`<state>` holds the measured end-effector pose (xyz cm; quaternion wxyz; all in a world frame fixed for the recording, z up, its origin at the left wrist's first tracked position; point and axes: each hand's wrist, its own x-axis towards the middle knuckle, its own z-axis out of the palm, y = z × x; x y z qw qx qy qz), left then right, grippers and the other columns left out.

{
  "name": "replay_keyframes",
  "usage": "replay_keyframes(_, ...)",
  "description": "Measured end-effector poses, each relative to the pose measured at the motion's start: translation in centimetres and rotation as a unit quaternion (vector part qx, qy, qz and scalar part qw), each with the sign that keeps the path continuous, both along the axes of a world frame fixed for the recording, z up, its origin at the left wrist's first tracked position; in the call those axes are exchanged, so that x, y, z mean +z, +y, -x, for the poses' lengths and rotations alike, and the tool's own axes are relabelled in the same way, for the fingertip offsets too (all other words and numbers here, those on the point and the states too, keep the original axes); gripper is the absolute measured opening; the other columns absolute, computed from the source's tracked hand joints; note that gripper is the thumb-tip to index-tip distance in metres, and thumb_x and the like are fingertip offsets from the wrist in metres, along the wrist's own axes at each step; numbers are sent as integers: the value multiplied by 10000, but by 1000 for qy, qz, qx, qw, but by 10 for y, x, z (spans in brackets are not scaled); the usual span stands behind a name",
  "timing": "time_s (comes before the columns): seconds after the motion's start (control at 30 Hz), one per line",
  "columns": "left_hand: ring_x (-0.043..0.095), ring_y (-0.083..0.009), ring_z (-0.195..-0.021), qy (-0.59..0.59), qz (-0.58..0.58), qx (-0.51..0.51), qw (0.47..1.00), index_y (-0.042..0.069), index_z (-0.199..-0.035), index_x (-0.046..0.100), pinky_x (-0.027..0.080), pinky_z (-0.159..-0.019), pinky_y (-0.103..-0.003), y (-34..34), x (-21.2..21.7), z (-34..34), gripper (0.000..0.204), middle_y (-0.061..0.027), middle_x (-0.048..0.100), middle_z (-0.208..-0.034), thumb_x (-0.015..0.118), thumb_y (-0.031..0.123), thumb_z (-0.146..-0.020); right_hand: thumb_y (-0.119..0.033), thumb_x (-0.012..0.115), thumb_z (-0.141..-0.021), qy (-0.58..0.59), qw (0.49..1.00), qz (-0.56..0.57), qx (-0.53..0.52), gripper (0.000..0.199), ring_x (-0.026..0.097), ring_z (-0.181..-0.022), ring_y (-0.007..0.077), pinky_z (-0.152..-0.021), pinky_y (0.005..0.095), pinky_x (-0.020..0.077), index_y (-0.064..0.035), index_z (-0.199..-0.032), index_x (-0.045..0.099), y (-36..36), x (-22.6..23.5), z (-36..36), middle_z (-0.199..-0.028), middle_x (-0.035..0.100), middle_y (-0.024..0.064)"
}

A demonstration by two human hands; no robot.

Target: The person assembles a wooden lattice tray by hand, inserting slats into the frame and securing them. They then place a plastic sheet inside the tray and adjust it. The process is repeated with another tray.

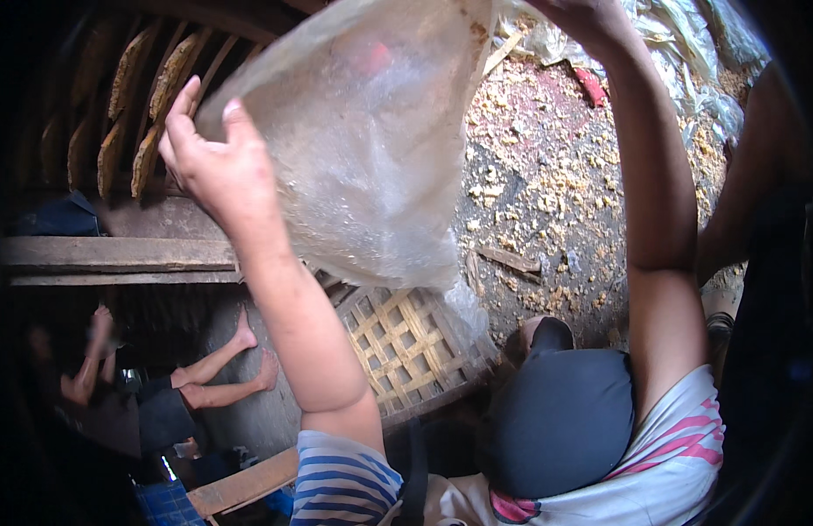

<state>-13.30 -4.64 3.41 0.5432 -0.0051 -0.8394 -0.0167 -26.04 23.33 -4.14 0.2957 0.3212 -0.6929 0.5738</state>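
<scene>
Far left, low: another person (183,394) sitting in the dark, bare legs stretched out, feet toward the middle of the frame.
Upper left: flat brown slabs (152,96) standing on edge in a row, above a wooden shelf board (117,252).
Left hand (209,162): raised in the upper left, fingers curled shut on the left edge of the plastic bag, thumb up on top.
Plastic bag (371,149): big, see-through, cloudy, held up across the top middle; stretched between both hands, bottom corner hanging down toward the basket.
Middle, low: woven bamboo basket (406,342), square weave, just under the bag's hanging corner.
Lower middle: dark rounded bundle (560,412), right of the basket.
Right hand (582,17): at the top edge, right of the middle, at the bag's right edge; fingers cut off by the frame, so cannot tell how the fingers sit.
Right side: ground (546,175) covered with pale crumbs, a small red thing (590,86) lying near crumpled plastic sheet (687,53) in the upper right.
</scene>
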Motion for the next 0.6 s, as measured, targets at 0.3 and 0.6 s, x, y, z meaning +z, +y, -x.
replay_keyframes(0.3,597,-84,-634,-217,-151,-312,912,21,-951,708,472,-682,-275,76,-2,17,159,0,664,-671,709,179,-932,-131,729,-882,99,978,-69,171,282,649,-926,160,-813,307,565,-95,-1148,641,-3,27,-26,-1020,685,56)
replay_keyframes(0.6,494,-33,-572,-250,-154,-324,899,4,-856,696,400,-517,-223,79,-14,26,213,14,576,-609,712,200,-940,-289,750,-889,-89,958,-72,264,599,637,-1025,187,-888,338,540,-48,-1368,483,-23,12,-24,-1128,666,101)
